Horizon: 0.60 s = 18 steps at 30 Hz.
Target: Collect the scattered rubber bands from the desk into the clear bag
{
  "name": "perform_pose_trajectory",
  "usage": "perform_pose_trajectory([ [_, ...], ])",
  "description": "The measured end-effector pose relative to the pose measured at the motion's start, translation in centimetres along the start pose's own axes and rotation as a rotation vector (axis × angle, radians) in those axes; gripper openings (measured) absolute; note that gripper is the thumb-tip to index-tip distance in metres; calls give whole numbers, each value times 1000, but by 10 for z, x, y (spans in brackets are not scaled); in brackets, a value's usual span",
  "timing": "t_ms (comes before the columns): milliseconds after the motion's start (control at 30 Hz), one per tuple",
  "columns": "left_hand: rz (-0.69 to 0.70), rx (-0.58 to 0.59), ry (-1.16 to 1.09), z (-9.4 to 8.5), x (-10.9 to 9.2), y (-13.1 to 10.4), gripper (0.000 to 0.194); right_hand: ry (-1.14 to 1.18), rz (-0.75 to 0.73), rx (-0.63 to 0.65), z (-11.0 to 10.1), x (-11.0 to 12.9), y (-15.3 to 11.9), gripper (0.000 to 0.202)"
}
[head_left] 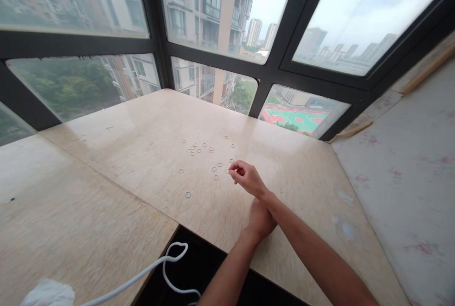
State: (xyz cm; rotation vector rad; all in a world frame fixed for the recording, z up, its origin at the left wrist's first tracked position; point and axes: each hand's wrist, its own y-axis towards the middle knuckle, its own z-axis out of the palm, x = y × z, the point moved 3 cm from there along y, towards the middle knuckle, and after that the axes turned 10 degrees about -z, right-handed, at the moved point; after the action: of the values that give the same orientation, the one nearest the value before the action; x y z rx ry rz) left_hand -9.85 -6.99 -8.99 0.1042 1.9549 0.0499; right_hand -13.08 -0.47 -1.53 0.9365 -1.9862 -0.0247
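Several small thin rings lie scattered on the beige marble-like surface. One ring lies apart, nearest the front edge, and another is a little behind it. A loose cluster sits farther back. My right hand is closed in a pinch, its fingertips at a ring. Beneath my right wrist is my left hand, resting on the surface; its fingers are hidden behind the right forearm.
A white cable loops over a dark opening at the front. White crumpled material is at the lower left. Dark-framed windows stand behind the surface, and a flowered wall is on the right.
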Motion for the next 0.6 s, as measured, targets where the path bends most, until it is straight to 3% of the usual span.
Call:
perform_pose_trajectory([
  [133,66,-55,195,-3,-9,2,14,404,213,-338,-49,-9,-55,21],
  [200,111,-51,228,-3,-12,2,17,459,292,-475,-72,-14,-85,27],
  [367,135,-13,236,-2,-12,1,19,361,434,-752,-121,-29,-167,35],
  [600,167,-1,277,-1,-11,3,17,88,540,-930,-170,-49,-257,34],
])
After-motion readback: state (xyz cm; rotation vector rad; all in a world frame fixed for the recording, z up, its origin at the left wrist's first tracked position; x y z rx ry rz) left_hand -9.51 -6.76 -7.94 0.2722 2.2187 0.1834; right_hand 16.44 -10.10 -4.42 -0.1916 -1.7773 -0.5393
